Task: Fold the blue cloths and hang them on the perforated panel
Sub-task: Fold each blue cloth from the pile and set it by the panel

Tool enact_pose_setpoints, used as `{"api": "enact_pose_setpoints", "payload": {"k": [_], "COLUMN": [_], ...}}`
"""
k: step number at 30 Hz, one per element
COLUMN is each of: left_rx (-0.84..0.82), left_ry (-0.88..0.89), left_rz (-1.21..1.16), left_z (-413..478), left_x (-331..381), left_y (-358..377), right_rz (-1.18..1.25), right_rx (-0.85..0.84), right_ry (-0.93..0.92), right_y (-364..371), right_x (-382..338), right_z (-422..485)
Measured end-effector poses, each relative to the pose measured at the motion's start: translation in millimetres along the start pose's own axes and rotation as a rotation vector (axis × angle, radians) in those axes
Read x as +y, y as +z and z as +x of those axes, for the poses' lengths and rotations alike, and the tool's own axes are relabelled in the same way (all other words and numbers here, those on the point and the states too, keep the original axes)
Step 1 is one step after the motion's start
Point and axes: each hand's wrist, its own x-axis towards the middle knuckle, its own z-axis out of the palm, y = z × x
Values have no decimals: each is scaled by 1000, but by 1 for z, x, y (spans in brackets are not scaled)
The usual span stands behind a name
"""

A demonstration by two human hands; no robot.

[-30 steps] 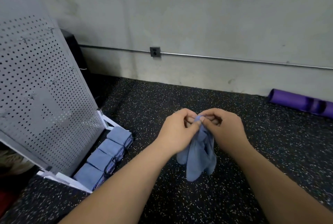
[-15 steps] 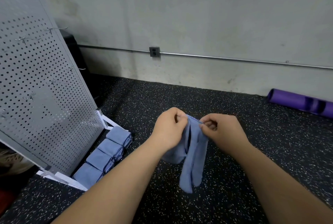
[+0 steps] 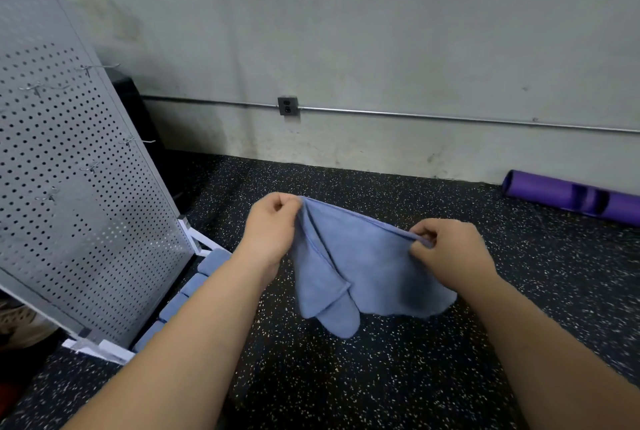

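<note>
A blue cloth hangs spread in the air between my two hands, above the dark speckled floor. My left hand pinches its upper left corner and my right hand pinches the upper right edge. The lower corners droop in loose folds. The grey perforated panel leans at the left, with several thin metal hooks sticking out of it. Several folded blue cloths lie in a row at the panel's foot, partly hidden behind my left forearm.
A white base frame carries the panel. A purple rolled mat lies by the wall at the right. A metal conduit with an outlet box runs along the concrete wall. A black object stands behind the panel.
My hands have moved apart, and the bunched cloth has opened out into a wide sheet between them. The view has tilted up slightly.
</note>
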Motion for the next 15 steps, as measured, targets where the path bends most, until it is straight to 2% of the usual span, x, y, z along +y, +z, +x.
{"api": "enact_pose_setpoints", "payload": {"k": [2,7,15], "left_rx": [33,-11,-42], "left_ry": [-5,42,251], "left_rz": [-8,26,261], "left_z": [4,5,0], "left_x": [2,0,1], "left_y": [-7,-9,-1], "right_rz": [-2,82,339], "right_rx": [-7,-20,58], "right_ry": [21,-1,-31], "right_y": [-6,-13,-19], "right_x": [8,22,20], "right_z": [1,0,0]}}
